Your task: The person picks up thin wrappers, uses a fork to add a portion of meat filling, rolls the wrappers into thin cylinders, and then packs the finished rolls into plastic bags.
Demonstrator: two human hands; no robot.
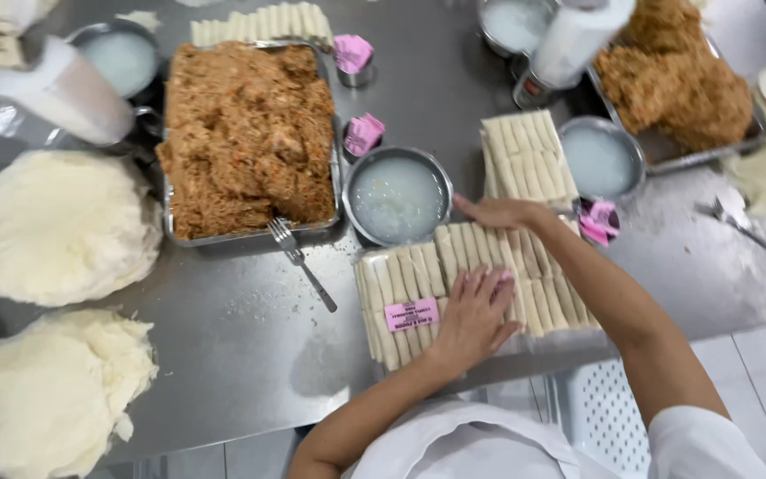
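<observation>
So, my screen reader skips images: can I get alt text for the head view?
Two bare hands, left hand and right hand, press on rows of pale spring rolls on a steel table, beside a tray of shredded filling and a bowl of white paste.

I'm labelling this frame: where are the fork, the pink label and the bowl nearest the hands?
fork (300,263), head view, on its handle just below the tines.
pink label (410,315), head view, at its centre.
bowl (398,197), head view, on the whitish liquid inside.

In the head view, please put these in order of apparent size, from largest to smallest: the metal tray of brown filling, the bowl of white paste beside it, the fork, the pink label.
1. metal tray of brown filling
2. bowl of white paste
3. fork
4. pink label
</observation>
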